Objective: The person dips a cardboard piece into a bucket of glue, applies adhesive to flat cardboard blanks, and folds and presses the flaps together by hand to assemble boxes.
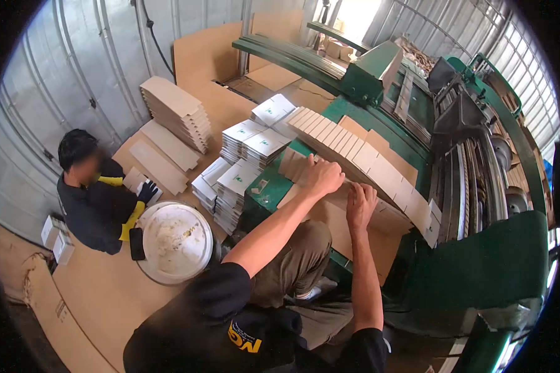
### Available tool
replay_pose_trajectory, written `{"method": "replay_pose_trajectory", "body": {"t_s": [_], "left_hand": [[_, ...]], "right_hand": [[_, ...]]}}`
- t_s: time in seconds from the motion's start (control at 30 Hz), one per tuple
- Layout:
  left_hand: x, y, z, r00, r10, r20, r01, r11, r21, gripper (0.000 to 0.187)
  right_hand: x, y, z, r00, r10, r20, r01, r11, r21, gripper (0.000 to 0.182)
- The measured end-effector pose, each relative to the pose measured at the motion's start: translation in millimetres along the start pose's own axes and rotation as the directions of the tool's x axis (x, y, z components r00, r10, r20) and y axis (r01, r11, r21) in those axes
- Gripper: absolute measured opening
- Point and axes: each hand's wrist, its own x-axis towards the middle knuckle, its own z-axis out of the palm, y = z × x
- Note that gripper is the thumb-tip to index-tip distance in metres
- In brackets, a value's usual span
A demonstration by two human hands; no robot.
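Both my hands are at a long row of slotted brown cardboard pieces (pixel 361 152) on the green machine's bed. My left hand (pixel 323 176) is at the near edge of the row, fingers bent together on a cardboard piece. To its right my right hand (pixel 360 208) is closed, its fingertips pinched at the cardboard's lower edge; what lies between them is too small to make out. Beneath the hands a wide brown sheet (pixel 336 219) leans over the machine's near side. Stacks of white printed cartons (pixel 239 177) stand left of the row.
A co-worker (pixel 84 193) with gloved hands sits at the left beside cardboard sheets (pixel 158 165). A round white-topped drum (pixel 176 242) carries a black phone (pixel 136 244). Tall stacked cardboard (pixel 177 115) stands behind. Green machine rollers (pixel 473 180) lie at the right.
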Motion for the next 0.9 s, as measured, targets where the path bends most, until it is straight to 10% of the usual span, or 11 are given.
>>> {"method": "replay_pose_trajectory", "body": {"t_s": [0.9], "left_hand": [[4.8,-1.5,0.0,1.0,0.014,0.015,-0.014,1.0,-0.019,0.032]], "right_hand": [[-0.6,-2.4,9.8,0.999,0.014,0.029,-0.015,0.999,0.049,0.037]]}}
